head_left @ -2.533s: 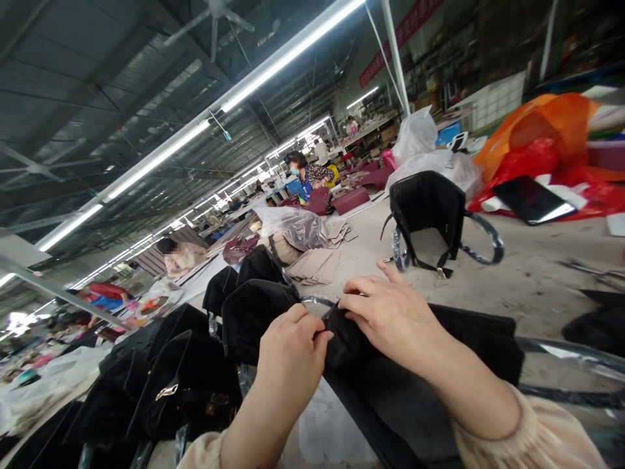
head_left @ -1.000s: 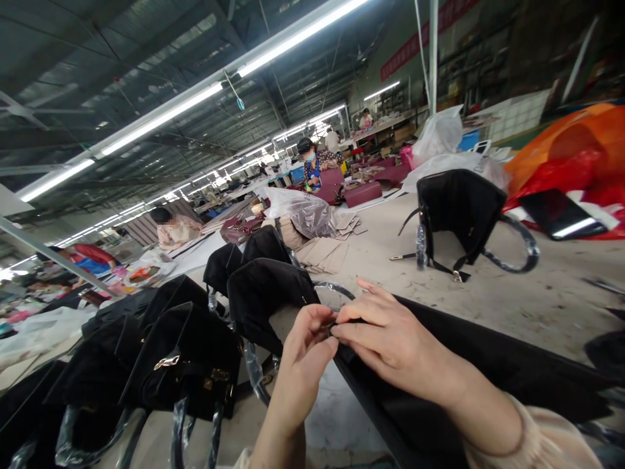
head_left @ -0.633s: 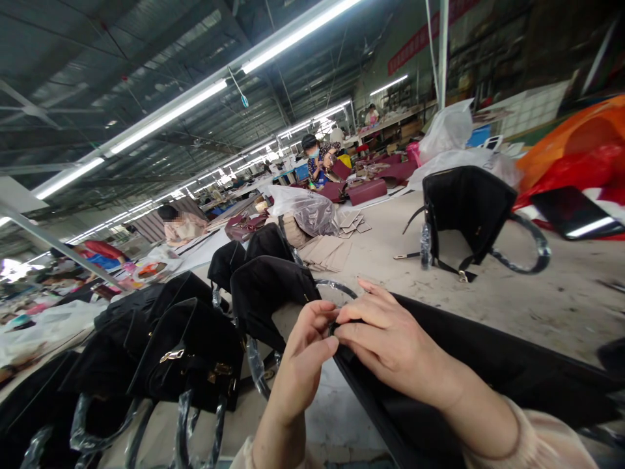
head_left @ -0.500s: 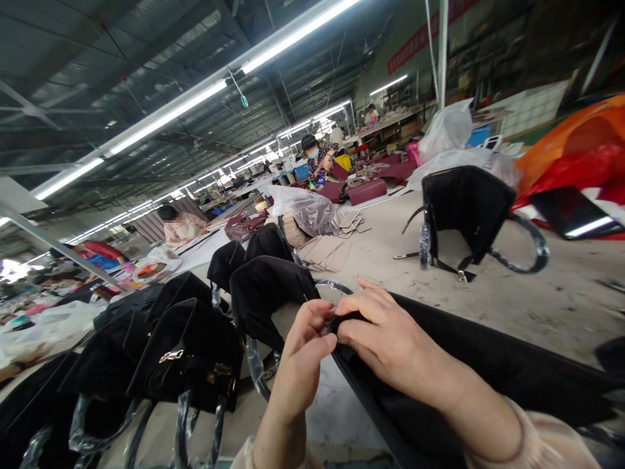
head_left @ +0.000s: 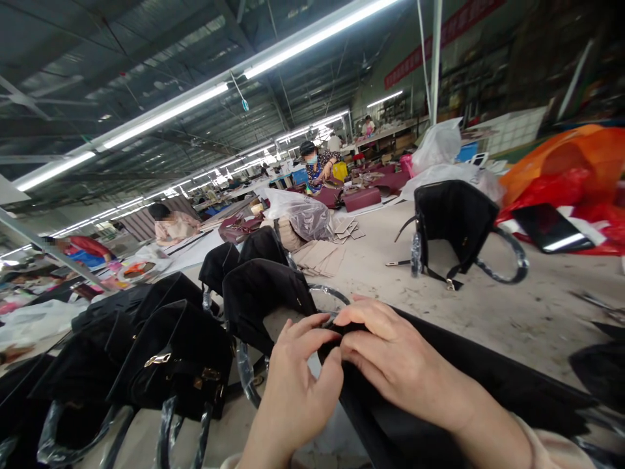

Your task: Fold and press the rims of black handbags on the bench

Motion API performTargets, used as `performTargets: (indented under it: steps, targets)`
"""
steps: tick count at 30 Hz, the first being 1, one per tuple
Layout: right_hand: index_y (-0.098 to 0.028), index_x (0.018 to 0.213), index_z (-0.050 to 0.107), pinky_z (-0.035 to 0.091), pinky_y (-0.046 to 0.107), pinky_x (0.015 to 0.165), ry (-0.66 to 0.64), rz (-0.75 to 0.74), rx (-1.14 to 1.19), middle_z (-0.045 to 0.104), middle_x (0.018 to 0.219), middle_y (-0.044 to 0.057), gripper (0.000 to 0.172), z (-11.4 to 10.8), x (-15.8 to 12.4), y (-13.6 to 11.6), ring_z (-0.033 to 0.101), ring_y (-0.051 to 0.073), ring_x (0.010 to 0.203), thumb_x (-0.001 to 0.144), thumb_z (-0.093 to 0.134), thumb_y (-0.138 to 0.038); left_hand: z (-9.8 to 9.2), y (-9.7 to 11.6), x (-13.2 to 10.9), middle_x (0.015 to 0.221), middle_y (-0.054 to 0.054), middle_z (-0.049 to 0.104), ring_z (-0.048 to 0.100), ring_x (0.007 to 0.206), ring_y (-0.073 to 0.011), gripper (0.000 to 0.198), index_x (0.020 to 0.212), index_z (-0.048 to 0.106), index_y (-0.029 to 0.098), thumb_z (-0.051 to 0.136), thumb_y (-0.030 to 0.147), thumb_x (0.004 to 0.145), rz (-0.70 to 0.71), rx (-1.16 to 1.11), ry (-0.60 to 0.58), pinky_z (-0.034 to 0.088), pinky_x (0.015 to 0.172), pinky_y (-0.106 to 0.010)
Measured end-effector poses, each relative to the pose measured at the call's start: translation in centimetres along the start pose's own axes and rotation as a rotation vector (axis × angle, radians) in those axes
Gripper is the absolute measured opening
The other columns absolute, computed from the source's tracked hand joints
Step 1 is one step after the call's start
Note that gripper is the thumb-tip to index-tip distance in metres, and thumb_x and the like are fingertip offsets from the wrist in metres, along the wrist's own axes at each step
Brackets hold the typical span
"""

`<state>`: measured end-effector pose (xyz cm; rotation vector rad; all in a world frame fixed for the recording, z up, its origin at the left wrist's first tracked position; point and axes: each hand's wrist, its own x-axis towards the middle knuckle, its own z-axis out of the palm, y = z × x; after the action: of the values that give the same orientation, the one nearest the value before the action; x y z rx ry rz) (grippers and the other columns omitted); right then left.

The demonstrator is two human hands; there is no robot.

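Observation:
Both hands work at the near end of a flat black bag (head_left: pixel 488 384) that lies on the worktable (head_left: pixel 527 312) in front of me. My left hand (head_left: pixel 297 384) pinches the bag's corner between thumb and fingers. My right hand (head_left: pixel 390 358) presses down on the same corner, its fingers curled over the black edge. What sits between the fingertips is too small to make out. A row of finished black handbags (head_left: pixel 166 352) with plastic-wrapped handles stands just left of my hands.
Another black handbag (head_left: pixel 452 218) stands alone farther back on the table. Beige cut pieces (head_left: pixel 319 257) and a clear plastic bag (head_left: pixel 297 218) lie behind the row. Orange and red plastic bags (head_left: pixel 561 163) fill the right. Other workers (head_left: pixel 315 166) sit at far tables.
My hands stayed on the bag's corner while the view tilted and shifted slightly. The left hand's fingers have slid further over the corner toward the right hand.

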<state>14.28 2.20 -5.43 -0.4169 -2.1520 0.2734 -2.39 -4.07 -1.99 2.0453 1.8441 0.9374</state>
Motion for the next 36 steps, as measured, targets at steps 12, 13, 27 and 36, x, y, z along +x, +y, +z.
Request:
performTargets:
  steps: [12,13,27,36]
  targets:
    - [-0.019,0.107,0.064,0.048,0.037,0.076,-0.114,0.44,-0.575,0.067,0.098,0.007,0.022,-2.5,0.3,0.3,0.062,0.023,0.088,0.086,0.058,-0.023,-0.7,1.4,1.2,0.096,0.0,0.074,0.067,0.091,-0.0226,0.019,0.092,0.075,0.031,0.067,0.04,0.077,-0.056,0.303,-0.081,0.027,0.109,-0.058]
    - [-0.019,0.104,0.065,0.048,0.035,0.074,-0.13,0.445,-0.587,0.068,0.094,0.005,0.019,-2.3,0.5,0.1,0.062,0.022,0.084,0.087,0.058,-0.022,-0.9,1.5,1.3,0.095,0.0,0.074,0.067,0.09,-0.0229,0.019,0.09,0.075,0.031,0.068,0.041,0.077,-0.063,0.324,-0.093,0.026,0.109,-0.059]
    - [-0.019,0.097,0.067,0.04,0.032,0.073,-0.136,0.48,-0.59,0.066,0.087,0.003,0.023,-1.9,1.0,0.0,0.06,0.019,0.081,0.083,0.053,-0.007,0.3,1.8,2.2,0.096,-0.003,0.066,0.063,0.088,-0.0178,0.015,0.073,0.072,0.022,0.061,0.015,0.081,0.053,0.289,-0.005,0.043,0.098,-0.045]
    - [-0.02,0.091,0.066,0.038,0.032,0.071,-0.108,0.479,-0.589,0.064,0.083,0.003,0.022,-1.8,1.1,0.3,0.059,0.019,0.079,0.083,0.051,-0.006,0.4,0.9,1.9,0.095,-0.005,0.066,0.064,0.087,-0.0184,0.01,0.07,0.068,0.018,0.062,0.016,0.078,0.074,0.149,0.047,0.051,0.081,-0.032]
